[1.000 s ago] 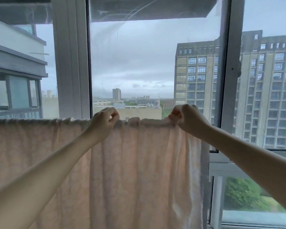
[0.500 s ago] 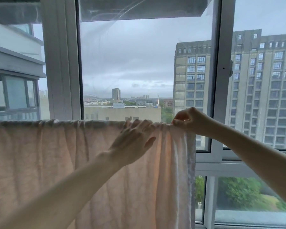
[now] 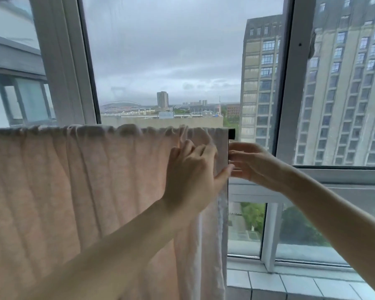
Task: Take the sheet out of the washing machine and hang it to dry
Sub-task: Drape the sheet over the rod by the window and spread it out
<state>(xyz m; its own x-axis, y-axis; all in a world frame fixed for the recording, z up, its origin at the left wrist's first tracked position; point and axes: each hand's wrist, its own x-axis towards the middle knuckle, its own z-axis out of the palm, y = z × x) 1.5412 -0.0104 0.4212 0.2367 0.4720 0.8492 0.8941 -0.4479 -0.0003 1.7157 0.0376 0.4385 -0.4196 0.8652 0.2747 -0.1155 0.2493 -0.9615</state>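
Pink sheet [image 3: 74, 191] hung over rod [image 3: 231, 133], left hand [image 3: 191, 176] flat on it, grip wide, right hand [image 3: 250, 162] at 3 o'clock edge, grip unclear

Two bare forearms enter from the lower edge of the head view, both uncovered from wrist to frame edge (no sleeve cuff shows on either). The slim, bare left hand [image 3: 191, 169] and the slim, bare right hand [image 3: 250, 162] carry short, unpainted fingernails; the fingers [image 3: 238, 153] of the right one are slightly blurred.
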